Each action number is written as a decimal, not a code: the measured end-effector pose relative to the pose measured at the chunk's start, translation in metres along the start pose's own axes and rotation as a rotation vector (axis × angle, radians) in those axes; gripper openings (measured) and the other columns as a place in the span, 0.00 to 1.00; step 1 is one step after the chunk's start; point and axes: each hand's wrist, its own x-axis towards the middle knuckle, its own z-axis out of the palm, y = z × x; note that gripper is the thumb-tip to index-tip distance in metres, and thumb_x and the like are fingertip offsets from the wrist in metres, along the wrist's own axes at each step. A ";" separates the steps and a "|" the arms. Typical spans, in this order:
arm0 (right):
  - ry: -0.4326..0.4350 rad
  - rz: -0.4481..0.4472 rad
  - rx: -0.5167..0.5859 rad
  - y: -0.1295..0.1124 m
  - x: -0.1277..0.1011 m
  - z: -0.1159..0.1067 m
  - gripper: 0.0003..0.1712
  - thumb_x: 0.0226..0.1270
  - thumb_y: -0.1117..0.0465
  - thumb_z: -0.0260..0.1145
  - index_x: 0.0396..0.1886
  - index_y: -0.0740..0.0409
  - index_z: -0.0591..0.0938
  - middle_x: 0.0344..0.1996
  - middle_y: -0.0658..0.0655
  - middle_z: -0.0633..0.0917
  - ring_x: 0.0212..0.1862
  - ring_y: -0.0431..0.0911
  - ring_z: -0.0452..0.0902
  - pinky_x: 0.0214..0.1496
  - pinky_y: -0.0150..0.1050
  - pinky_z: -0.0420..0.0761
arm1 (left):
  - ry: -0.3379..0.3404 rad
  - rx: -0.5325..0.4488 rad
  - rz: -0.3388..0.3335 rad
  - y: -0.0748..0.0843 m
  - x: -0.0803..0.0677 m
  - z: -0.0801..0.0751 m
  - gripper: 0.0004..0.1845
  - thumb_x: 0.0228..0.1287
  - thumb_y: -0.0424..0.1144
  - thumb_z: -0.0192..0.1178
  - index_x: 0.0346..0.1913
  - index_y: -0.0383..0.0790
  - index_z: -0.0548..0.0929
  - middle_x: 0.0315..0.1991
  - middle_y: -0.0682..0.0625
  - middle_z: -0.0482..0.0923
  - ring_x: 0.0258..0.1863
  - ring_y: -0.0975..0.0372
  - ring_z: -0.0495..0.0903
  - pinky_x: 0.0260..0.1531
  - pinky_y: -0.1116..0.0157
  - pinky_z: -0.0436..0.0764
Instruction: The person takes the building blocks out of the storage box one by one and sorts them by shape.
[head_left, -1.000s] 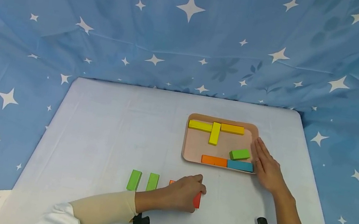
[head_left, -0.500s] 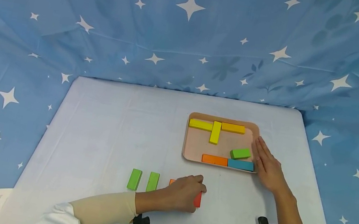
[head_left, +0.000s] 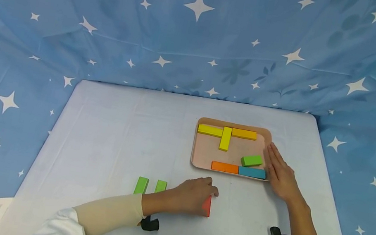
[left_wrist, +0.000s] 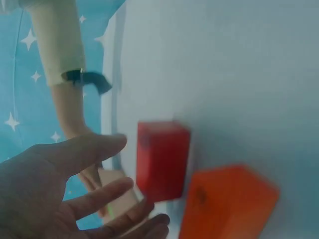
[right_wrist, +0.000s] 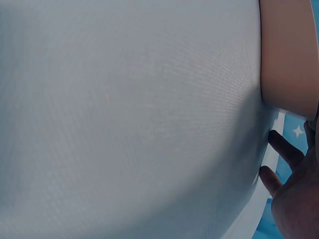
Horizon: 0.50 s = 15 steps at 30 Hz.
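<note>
My left hand (head_left: 193, 196) hovering fingers loose over the red block (head_left: 207, 206) on the surface (head_left: 114, 129), my right hand (head_left: 280, 175) lying flat against the tray (head_left: 204, 154), two green blocks (head_left: 150, 185) sitting left.

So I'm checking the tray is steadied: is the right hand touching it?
Touching. In the head view, the right hand lies flat with its fingers against the tray rim's right edge.

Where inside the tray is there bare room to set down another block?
The tray is bare in its left-centre, bordered by the yellow blocks above, the orange block below and the green block to the right. The far and near rows are crowded; the right hand rests on the right rim.
</note>
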 end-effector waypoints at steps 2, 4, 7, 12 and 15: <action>0.001 0.000 0.001 0.000 0.000 0.000 0.33 0.86 0.60 0.47 0.85 0.56 0.53 0.85 0.55 0.51 0.83 0.63 0.51 0.69 0.78 0.58 | 0.004 -0.022 0.000 -0.002 0.006 -0.009 0.24 0.62 0.46 0.75 0.60 0.49 0.85 0.48 0.53 0.79 0.38 0.68 0.74 0.31 0.75 0.76; 0.002 0.002 0.003 0.000 0.000 0.000 0.34 0.85 0.60 0.47 0.85 0.56 0.53 0.85 0.55 0.51 0.83 0.63 0.51 0.69 0.79 0.57 | 0.020 -0.030 0.008 -0.003 0.014 -0.018 0.21 0.66 0.45 0.72 0.60 0.49 0.85 0.50 0.53 0.81 0.40 0.68 0.75 0.33 0.74 0.77; 0.007 0.001 0.007 -0.001 -0.001 -0.001 0.34 0.85 0.61 0.48 0.85 0.56 0.54 0.85 0.55 0.51 0.83 0.63 0.51 0.69 0.79 0.57 | 0.049 -0.019 0.054 -0.005 0.029 -0.031 0.17 0.69 0.43 0.68 0.59 0.48 0.85 0.50 0.54 0.82 0.41 0.67 0.76 0.36 0.74 0.77; 0.017 -0.006 0.017 0.000 -0.001 0.000 0.34 0.85 0.61 0.48 0.85 0.56 0.54 0.85 0.56 0.52 0.83 0.63 0.51 0.69 0.77 0.59 | 0.097 0.048 0.187 -0.007 0.064 -0.052 0.14 0.72 0.37 0.64 0.57 0.47 0.85 0.45 0.55 0.80 0.39 0.67 0.76 0.37 0.76 0.76; 0.024 -0.013 0.018 0.001 0.000 0.001 0.34 0.85 0.61 0.48 0.85 0.56 0.54 0.85 0.56 0.53 0.83 0.62 0.52 0.69 0.77 0.59 | 0.096 0.097 0.252 -0.008 0.088 -0.060 0.14 0.72 0.34 0.63 0.58 0.47 0.85 0.46 0.54 0.79 0.40 0.66 0.76 0.38 0.76 0.76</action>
